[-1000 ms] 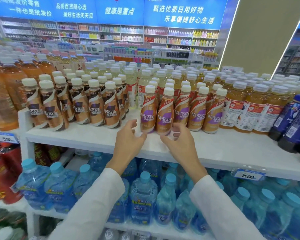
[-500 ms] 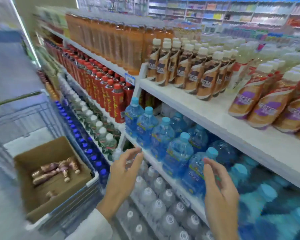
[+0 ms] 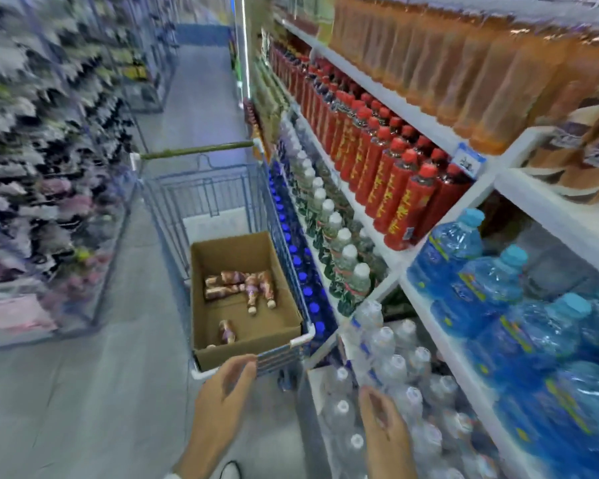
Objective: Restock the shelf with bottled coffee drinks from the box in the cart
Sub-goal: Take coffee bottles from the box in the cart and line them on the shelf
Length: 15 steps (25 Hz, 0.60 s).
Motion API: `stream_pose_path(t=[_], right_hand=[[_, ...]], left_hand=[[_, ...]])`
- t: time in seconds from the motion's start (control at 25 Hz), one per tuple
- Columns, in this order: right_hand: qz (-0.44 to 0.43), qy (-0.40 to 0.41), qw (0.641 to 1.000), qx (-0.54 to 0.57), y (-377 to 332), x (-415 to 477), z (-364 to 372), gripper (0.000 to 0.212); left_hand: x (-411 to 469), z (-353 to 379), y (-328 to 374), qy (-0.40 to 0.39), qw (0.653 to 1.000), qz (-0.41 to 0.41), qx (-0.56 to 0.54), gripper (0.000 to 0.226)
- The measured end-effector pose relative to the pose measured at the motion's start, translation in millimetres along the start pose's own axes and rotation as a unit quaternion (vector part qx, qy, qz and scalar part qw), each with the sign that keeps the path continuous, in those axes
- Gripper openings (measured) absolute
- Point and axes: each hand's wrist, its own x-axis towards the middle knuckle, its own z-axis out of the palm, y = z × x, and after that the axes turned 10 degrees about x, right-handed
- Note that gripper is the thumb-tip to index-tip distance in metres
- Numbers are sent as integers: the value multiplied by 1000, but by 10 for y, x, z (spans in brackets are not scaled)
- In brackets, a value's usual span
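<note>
An open cardboard box (image 3: 287,323) stands in the blue wire cart (image 3: 208,191) in the aisle. Several bottled coffee drinks (image 3: 242,288) lie on their sides on its floor, one apart near the front (image 3: 226,331). My left hand (image 3: 222,392) hovers just before the cart's near rim, fingers loosely spread, holding nothing. My right hand (image 3: 384,426) hangs lower right in front of clear water bottles, empty, fingers relaxed. The coffee drinks on the shelf (image 3: 588,146) show at the far right edge on the white shelf board (image 3: 547,205).
The shelving runs along the right: orange tea bottles (image 3: 464,63) on top, red bottles (image 3: 395,174), blue water jugs (image 3: 498,299) and clear bottles (image 3: 388,347) below. A blurred product rack (image 3: 32,167) lines the left. Grey aisle floor (image 3: 83,392) lies between.
The view has swung left and down from the shelf toward the cart. Both hands left the shelved coffee bottles empty and dropped; the left hand now nears the cart's front rim.
</note>
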Motion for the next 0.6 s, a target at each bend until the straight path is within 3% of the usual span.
stream_pose_path(t=[0.48,0.6], right_hand=[[78,-99,983,-135,36,915,1674,10],[98,-134,973,-163,45,1182,1919,10]], left_hand=[[1465,-857,-687,26,992,-124,23,13],[1859,-728,-770,23,977,-212,-22,12]])
